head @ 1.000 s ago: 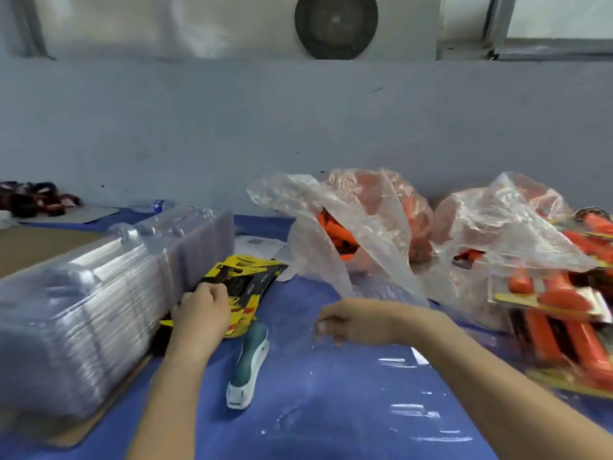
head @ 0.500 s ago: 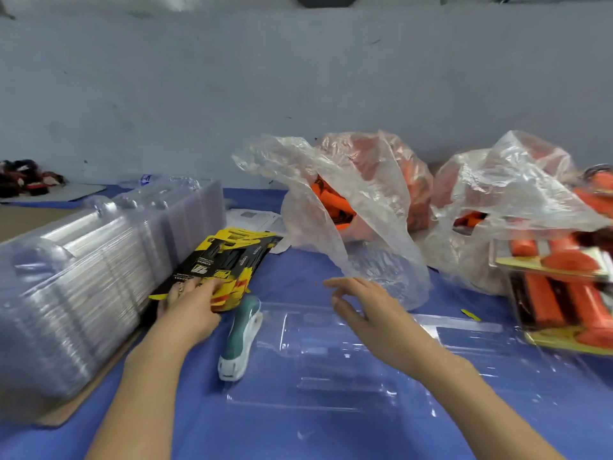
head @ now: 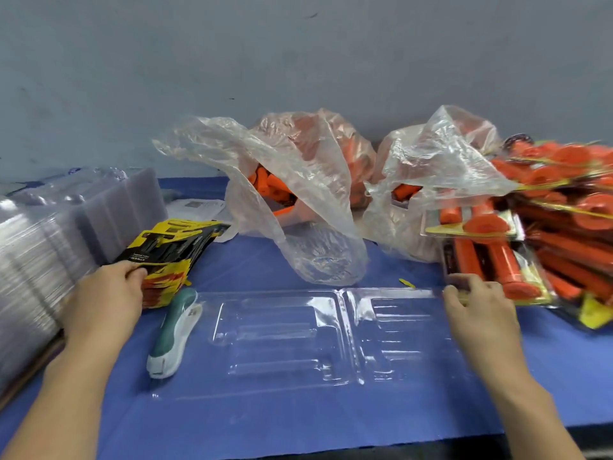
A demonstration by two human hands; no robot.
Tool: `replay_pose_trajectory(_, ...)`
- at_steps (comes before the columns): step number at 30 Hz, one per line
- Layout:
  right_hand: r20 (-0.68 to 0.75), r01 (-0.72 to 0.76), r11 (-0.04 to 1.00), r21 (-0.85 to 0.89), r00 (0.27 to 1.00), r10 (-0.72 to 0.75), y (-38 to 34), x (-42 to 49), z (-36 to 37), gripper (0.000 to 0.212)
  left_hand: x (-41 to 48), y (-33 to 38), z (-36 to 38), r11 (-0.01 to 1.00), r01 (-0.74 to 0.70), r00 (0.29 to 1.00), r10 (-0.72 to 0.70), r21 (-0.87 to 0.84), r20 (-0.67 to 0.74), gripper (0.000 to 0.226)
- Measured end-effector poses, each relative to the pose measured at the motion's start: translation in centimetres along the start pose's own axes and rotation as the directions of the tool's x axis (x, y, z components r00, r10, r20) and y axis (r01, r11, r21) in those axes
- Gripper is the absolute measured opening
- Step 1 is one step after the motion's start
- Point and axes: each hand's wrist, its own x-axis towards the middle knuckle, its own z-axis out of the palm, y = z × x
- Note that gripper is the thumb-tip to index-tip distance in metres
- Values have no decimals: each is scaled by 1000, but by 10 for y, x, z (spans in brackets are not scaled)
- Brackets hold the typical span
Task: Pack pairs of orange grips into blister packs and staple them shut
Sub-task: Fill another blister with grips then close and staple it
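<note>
Blue bench [head: 232, 426] carries an open blister pack [head: 298, 333] between both hands; right hand [head: 481, 313] pinches its right edge, left hand [head: 102, 300] grips yellow cards [head: 172, 247], print unreadable; orange grips [head: 267, 182] bagged beyond.

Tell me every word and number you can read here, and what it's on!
Nothing here can be read clearly.
Yellow and black cards, gripped by the left hand: white lettering and what looks like a barcode, too blurred to read.
White paper behind them: small grey print, too small to read.
Finished packs on the right: yellow card edges, blurred, no words readable.
Stapler: no lettering visible.
</note>
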Motion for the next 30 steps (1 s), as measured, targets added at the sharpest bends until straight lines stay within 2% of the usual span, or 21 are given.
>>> replay_pose_trajectory(3,31,-87,984,-155,995,93,12,-5,-10,30,0,6,4,1000,11,1000,-11,-6,-8,21)
replay_pose_trajectory(9,114,-118,956,-270,981,154,11,-7,-16,42,-7,18,8,1000,31,999,-31,-4,-7,20)
replay_pose_trajectory(13,196,-125,959,-254,964,178,12,-3,-18,48,-9,17,6,997,60,997,-58,-52,44,29)
replay_pose_trajectory(16,201,-150,957,-250,958,203,14,2,-20,53,-11,16,4,995,72,994,-66,-70,86,33)
replay_pose_trajectory(19,132,-125,950,-287,977,169,15,5,-23,54,-10,13,3,994,67,993,-58,-85,99,31)
replay_pose_trajectory(24,-164,-87,973,-216,985,51,17,16,-25,43,-10,12,6,993,72,992,-63,-90,105,30)
replay_pose_trajectory(27,-193,-55,974,-220,981,12,11,15,-20,40,-10,13,8,993,63,994,-53,-102,99,30)
replay_pose_trajectory(30,-199,87,980,-180,972,-123,-9,9,-10,34,-9,13,9,993,61,994,-51,-105,94,32)
